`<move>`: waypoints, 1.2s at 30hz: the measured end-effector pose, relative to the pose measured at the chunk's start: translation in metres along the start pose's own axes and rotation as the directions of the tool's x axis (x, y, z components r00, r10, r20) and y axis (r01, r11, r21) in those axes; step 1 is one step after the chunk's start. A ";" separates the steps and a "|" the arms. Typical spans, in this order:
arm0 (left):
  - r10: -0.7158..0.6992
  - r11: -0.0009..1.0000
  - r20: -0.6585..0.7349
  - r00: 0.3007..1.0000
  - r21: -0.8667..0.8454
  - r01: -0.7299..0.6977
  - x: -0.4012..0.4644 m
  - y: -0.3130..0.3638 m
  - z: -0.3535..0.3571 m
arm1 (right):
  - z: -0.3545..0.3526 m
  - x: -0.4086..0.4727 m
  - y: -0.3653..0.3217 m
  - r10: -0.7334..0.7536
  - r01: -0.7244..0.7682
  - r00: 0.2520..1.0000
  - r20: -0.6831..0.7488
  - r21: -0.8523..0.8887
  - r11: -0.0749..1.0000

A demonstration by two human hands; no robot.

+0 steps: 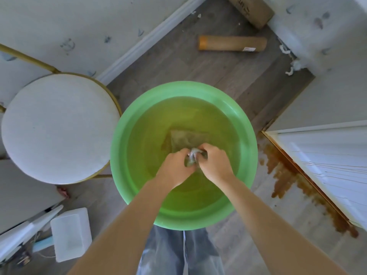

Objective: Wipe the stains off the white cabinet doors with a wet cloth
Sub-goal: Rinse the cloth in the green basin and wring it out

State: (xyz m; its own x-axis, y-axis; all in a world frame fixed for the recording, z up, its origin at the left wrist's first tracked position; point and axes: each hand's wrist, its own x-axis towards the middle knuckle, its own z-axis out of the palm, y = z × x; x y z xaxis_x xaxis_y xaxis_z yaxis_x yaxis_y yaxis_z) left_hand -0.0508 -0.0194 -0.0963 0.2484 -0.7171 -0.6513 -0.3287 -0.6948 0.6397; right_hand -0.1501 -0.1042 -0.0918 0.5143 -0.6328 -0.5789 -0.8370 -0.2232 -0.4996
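A green plastic basin (123,147) full of murky water stands on the floor in front of me. A grey wet cloth (184,138) lies partly under the water, its near end bunched up between my hands. My left hand (174,167) and my right hand (214,162) both grip that bunched end just above the water, knuckles close together. A white cabinet door (325,167) stands at the right, with thin brown streaks running across its panel.
Brown spilled liquid (294,181) stains the grey floor along the door's lower edge. A round white stool (57,128) with a gold frame stands left of the basin. A cardboard tube (232,43) and a box (252,10) lie farther off. A white plastic container (71,233) sits at lower left.
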 end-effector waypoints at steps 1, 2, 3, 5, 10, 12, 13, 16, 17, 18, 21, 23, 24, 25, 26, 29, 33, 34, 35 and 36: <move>0.002 1.000 -0.038 0.999 -0.026 -0.003 0.001 0.003 -0.002 | -0.001 0.001 -0.002 -0.006 0.006 1.000 0.005 0.051 0.999; 0.005 0.999 -0.071 0.997 -0.038 -0.008 0.002 0.007 -0.005 | -0.004 0.001 -0.005 -0.017 0.017 1.000 0.002 0.098 0.995; -0.001 0.999 -0.098 0.995 -0.039 -0.003 0.002 0.010 -0.008 | -0.006 0.001 -0.008 -0.035 0.036 0.999 -0.011 0.132 0.991; -0.005 0.999 -0.138 0.990 -0.044 -0.001 0.004 0.012 -0.019 | -0.013 0.001 -0.010 -0.088 0.091 0.996 -0.025 0.153 0.984; 0.040 0.995 -0.236 0.971 -0.078 -0.060 -0.001 0.012 -0.049 | -0.036 -0.003 -0.009 -0.105 0.126 0.984 0.143 -0.149 0.981; 0.027 0.992 -0.291 0.956 -0.112 -0.062 -0.004 0.013 -0.059 | -0.042 -0.003 -0.006 -0.041 0.077 0.989 0.139 -0.267 0.961; 0.026 0.992 -0.324 0.946 -0.106 -0.063 -0.005 0.013 -0.062 | -0.044 -0.003 -0.005 -0.008 0.043 0.993 0.121 -0.287 0.957; 0.043 0.997 -0.415 0.909 -0.046 -0.068 -0.010 0.011 -0.070 | -0.050 -0.003 -0.004 0.008 0.021 0.996 0.091 -0.314 0.949; 0.033 0.997 -0.439 0.898 -0.051 -0.062 -0.012 0.011 -0.072 | -0.052 -0.003 -0.005 -0.023 0.049 0.996 0.085 -0.327 0.944; 0.010 0.996 -0.459 0.888 -0.076 -0.051 -0.013 0.010 -0.074 | -0.054 -0.003 -0.006 -0.065 0.084 0.995 0.069 -0.333 0.939; -0.063 0.983 -0.508 0.859 -0.181 -0.036 -0.017 0.013 -0.083 | -0.062 0.001 -0.011 -0.157 0.151 0.988 -0.004 -0.257 0.955; -0.067 0.975 -0.541 0.838 -0.214 -0.060 -0.021 0.017 -0.090 | -0.068 0.005 -0.016 -0.155 0.146 0.987 -0.043 -0.173 0.974; -0.061 0.972 -0.554 0.830 -0.222 -0.077 -0.023 0.020 -0.093 | -0.072 0.005 -0.020 -0.139 0.131 0.988 -0.061 -0.127 0.983; -0.048 0.967 -0.560 0.827 -0.233 -0.102 -0.024 0.024 -0.095 | -0.075 0.005 -0.026 -0.108 0.103 0.991 -0.080 -0.059 0.993; -0.033 0.960 -0.550 0.835 -0.251 -0.127 -0.025 0.029 -0.096 | -0.076 0.004 -0.034 -0.054 0.059 0.994 -0.097 0.042 0.997; 0.072 0.928 -0.462 0.884 -0.294 -0.229 -0.033 0.051 -0.091 | -0.077 -0.001 -0.061 0.155 -0.133 0.987 -0.035 0.351 0.927; 0.254 0.912 -0.255 0.933 -0.259 -0.319 -0.043 0.074 -0.073 | -0.078 -0.010 -0.091 0.157 -0.246 0.969 0.189 0.733 0.634; 0.240 0.906 -0.207 0.949 -0.303 -0.295 -0.043 0.075 -0.070 | -0.078 -0.012 -0.094 0.167 -0.217 0.975 0.143 0.749 0.626; 0.198 0.887 -0.165 0.966 -0.389 -0.248 -0.044 0.075 -0.070 | -0.077 -0.014 -0.094 0.199 -0.186 0.977 0.072 0.740 0.646; 0.145 0.844 -0.127 0.981 -0.501 -0.190 -0.046 0.075 -0.070 | -0.075 -0.017 -0.093 0.229 -0.153 0.973 -0.006 0.728 0.668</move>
State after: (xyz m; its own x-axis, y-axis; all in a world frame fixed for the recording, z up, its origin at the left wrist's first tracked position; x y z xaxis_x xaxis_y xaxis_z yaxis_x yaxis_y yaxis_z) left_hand -0.0229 -0.0422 0.0100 0.3122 -0.8113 -0.4942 0.1323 -0.4780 0.8683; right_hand -0.0945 -0.1287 0.0131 0.3078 -0.6713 -0.6742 -0.5021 0.4873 -0.7145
